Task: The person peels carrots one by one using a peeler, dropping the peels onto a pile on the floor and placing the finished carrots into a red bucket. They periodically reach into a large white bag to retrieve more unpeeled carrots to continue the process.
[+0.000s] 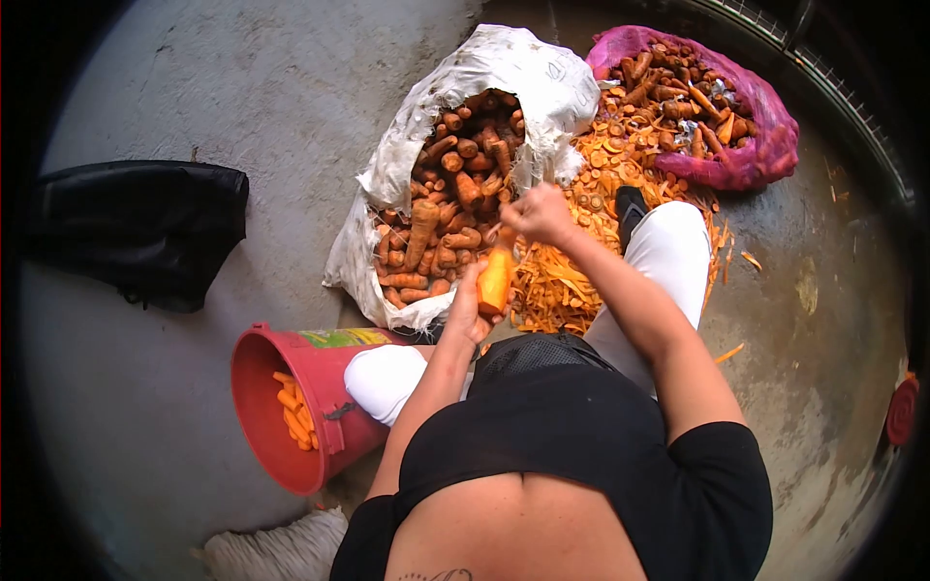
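Your left hand curls round a mostly peeled carrot by the sack, your right hand closed near its tip, contents unclear, with some peeled carrots in the bucket, many unpeeled carrots bagged.

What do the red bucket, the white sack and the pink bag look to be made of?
Red bucket: probably smooth plastic, judging by its soft sheen.
White sack: likely woven plastic; its edges fray into strands.
Pink bag: seemingly thin synthetic mesh, slightly see-through.
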The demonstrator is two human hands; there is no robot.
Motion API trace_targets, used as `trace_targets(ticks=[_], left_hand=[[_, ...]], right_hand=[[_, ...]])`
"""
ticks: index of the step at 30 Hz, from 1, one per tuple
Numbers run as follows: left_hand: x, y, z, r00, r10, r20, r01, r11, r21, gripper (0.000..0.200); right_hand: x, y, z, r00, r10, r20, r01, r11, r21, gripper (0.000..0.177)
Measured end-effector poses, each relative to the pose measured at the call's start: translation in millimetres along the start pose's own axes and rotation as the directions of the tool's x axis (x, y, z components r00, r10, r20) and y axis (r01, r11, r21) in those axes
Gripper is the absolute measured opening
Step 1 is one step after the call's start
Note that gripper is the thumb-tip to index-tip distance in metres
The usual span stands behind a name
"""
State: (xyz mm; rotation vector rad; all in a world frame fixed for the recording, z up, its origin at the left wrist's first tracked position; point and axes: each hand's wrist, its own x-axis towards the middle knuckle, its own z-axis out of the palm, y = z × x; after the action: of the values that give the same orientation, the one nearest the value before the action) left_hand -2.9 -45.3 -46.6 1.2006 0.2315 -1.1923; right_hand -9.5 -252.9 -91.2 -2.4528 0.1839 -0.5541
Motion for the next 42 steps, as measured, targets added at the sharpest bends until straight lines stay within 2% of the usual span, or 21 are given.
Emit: trace_targets(ticks=[1,2,4,6,9,11,13,14,19,22,25,26,28,29,30,32,35,36,38,40,42], left_hand=[[-8.7,-0.6,6.2,1.000,-0.002,-0.006,0.002,1.000,0.009,0.043],[-14.6,-2.1,9.3,1.000,-0.002,-0.011,0.002,1.000,0.016,0.044],[-17.4,0.2,6.3,0.999,0.003,0.051,0.000,0.998,-0.056,0.050],[-20.0,4.5,3.7,0.995,0.027,0.093,-0.015,0.991,-0.132,0.053],[-9.6,6.0,-9.8,0.998,0.015,0.062,0.001,0.969,-0.247,0.049],[-3.5,4.3,-15.7,0.999,-0.009,0.044,0.021,0.956,-0.293,0.043],[-1.3,2.4,-16.4,1.000,-0.001,-0.012,-0.003,0.955,-0.295,0.041],[-0.4,1.1,-17.1,0.999,0.003,-0.042,-0.015,0.955,-0.297,0.040],[0.9,-5.7,-6.7,0.986,0.023,-0.168,-0.074,0.950,-0.302,0.036],[-6.5,-1.7,7.1,0.972,0.067,-0.223,-0.128,0.955,-0.269,0.038],[-2.4,-6.6,-11.6,0.991,0.093,-0.100,-0.107,0.984,-0.141,0.039],[0.5,-10.2,-22.7,0.995,0.090,-0.033,-0.093,0.993,-0.079,0.039],[-12.4,-7.8,-15.4,0.997,0.066,0.047,-0.064,0.996,-0.060,0.043],[-17.3,-7.0,-12.2,0.997,0.070,0.044,-0.067,0.996,-0.056,0.043],[-20.7,-4.4,-9.4,0.996,0.076,0.043,-0.074,0.996,-0.052,0.044],[-23.9,3.3,-4.7,0.995,0.102,-0.002,-0.102,0.992,-0.078,0.045],[-23.2,7.4,-6.0,0.996,0.079,-0.030,-0.083,0.983,-0.164,0.047],[-22.3,7.8,-7.4,0.998,0.060,-0.030,-0.065,0.978,-0.198,0.047],[-11.9,2.4,-17.9,0.998,0.051,0.023,-0.044,0.974,-0.224,0.046],[-4.0,-1.0,-23.1,0.999,0.046,0.021,-0.039,0.972,-0.234,0.043],[-1.6,-2.0,-23.3,0.998,0.041,-0.039,-0.049,0.973,-0.225,0.039]], right_hand=[[12.7,-2.7,-23.9,0.947,0.253,0.196,-0.216,0.957,-0.191,0.046],[18.7,26.2,-10.6,0.938,0.304,0.164,-0.262,0.936,-0.235,0.048],[21.5,44.7,-19.4,0.971,0.162,-0.174,-0.205,0.941,-0.269,0.051],[19.5,47.9,-16.9,0.912,0.208,-0.354,-0.286,0.940,-0.184,0.047],[11.5,16.5,-22.2,0.904,0.427,0.009,-0.422,0.891,0.167,0.042],[-4.5,-17.5,-25.5,0.967,0.251,0.049,-0.253,0.916,0.312,0.035],[-16.6,-33.4,-15.7,0.993,-0.069,-0.100,0.090,0.972,0.219,0.037],[-23.1,-43.2,-10.2,0.977,-0.121,-0.176,0.157,0.966,0.206,0.036],[-25.4,-62.8,-9.8,0.977,-0.213,-0.012,0.211,0.952,0.222,0.036],[-25.6,-63.6,-9.0,0.973,-0.228,-0.028,0.228,0.936,0.268,0.035],[-18.2,-42.9,2.6,0.993,-0.114,0.008,0.113,0.989,0.094,0.037],[-13.4,-32.4,0.1,0.995,-0.052,-0.090,0.055,0.998,0.038,0.042],[7.7,-4.6,-20.3,0.980,0.183,0.073,-0.161,0.957,-0.243,0.049],[11.4,16.2,-19.5,0.966,0.258,-0.007,-0.250,0.929,-0.272,0.048],[13.2,21.8,-27.3,0.941,0.244,-0.235,-0.312,0.896,-0.316,0.050],[15.9,35.8,-27.2,0.879,0.093,-0.468,-0.232,0.940,-0.250,0.052],[7.0,14.6,-30.7,0.878,0.410,-0.249,-0.383,0.912,0.149,0.051],[5.7,14.0,-29.0,0.863,0.504,0.050,-0.497,0.823,0.274,0.046],[-8.0,-13.6,-24.4,0.930,0.368,0.022,-0.349,0.859,0.374,0.045],[-17.2,-37.5,-23.4,0.996,0.076,-0.043,-0.055,0.931,0.360,0.041],[-25.3,-55.3,-21.3,0.974,-0.170,-0.148,0.194,0.966,0.172,0.030]])
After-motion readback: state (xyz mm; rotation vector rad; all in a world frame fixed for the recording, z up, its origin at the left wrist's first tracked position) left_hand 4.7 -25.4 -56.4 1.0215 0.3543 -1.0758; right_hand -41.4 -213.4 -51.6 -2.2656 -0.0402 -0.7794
